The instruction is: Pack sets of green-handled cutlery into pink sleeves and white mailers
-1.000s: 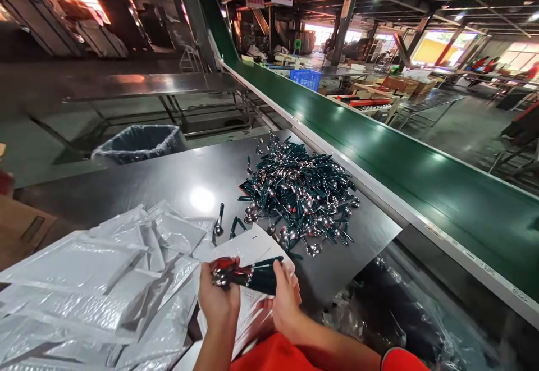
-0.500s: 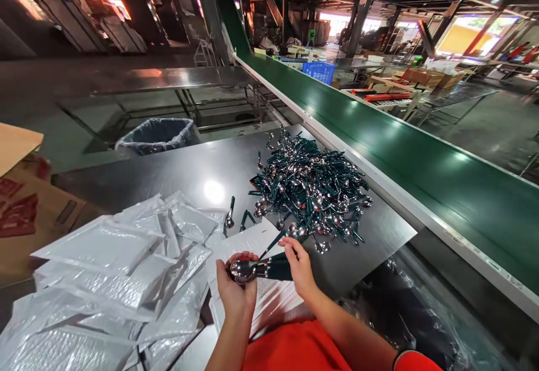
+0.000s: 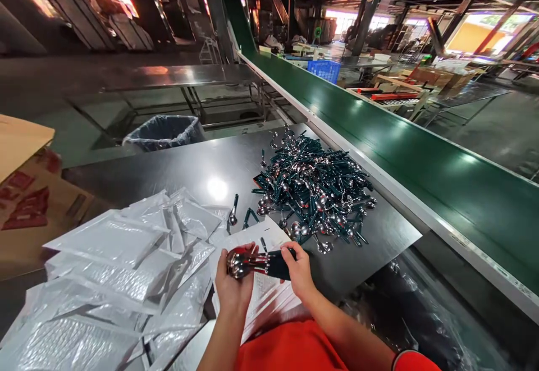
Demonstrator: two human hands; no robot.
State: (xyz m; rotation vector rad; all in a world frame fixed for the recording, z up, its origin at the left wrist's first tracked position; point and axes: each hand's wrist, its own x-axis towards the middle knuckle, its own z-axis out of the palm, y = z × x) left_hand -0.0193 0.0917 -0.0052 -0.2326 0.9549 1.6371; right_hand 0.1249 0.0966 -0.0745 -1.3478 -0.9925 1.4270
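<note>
My left hand [image 3: 232,282] is closed around the bowl end of a bundle of spoons [image 3: 259,263] with dark green handles. My right hand [image 3: 300,270] grips the handle end of the same bundle. I hold it just above a white padded envelope [image 3: 261,292] at the near edge of the dark table [image 3: 177,174]. A big heap of the same green-handled spoons [image 3: 314,188] lies beyond my hands, and two loose ones [image 3: 233,209] lie to its left.
A spread of silvery bubble mailers [image 3: 122,270] covers the table's left side. A cardboard box [image 3: 29,202] stands at far left. A green conveyor belt [image 3: 404,152] runs along the right. A bin lined with a bag [image 3: 164,131] stands behind the table.
My right hand has closed fully onto the handle end, gathering in the one spoon that stuck out. The bundle has shifted slightly toward the heap, and the camera has tilted a little.
</note>
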